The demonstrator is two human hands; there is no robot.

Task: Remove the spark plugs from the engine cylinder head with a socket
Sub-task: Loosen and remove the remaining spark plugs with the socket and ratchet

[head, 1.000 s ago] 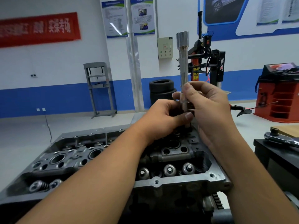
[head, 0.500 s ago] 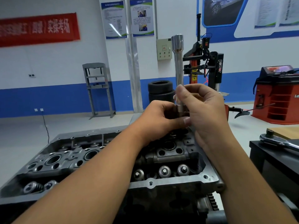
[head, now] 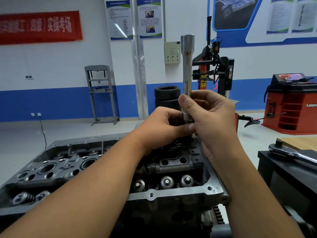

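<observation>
While both hands (head: 197,121) grip socket (head: 187,66) (upright) | workshop: tyres (head: 167,97), ratchet (head: 291,153)

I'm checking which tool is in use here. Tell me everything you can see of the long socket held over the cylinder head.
The socket is a long, slim tube of bright, polished metal, upright above the far end of the cylinder head. Its top end flares into a wider round collar; the shaft below is narrower, with faint markings too small to read. The right hand pinches its lower shaft with thumb and fingers, and the left hand curls round its bottom end, hiding the tip. No ratchet is attached.
</observation>
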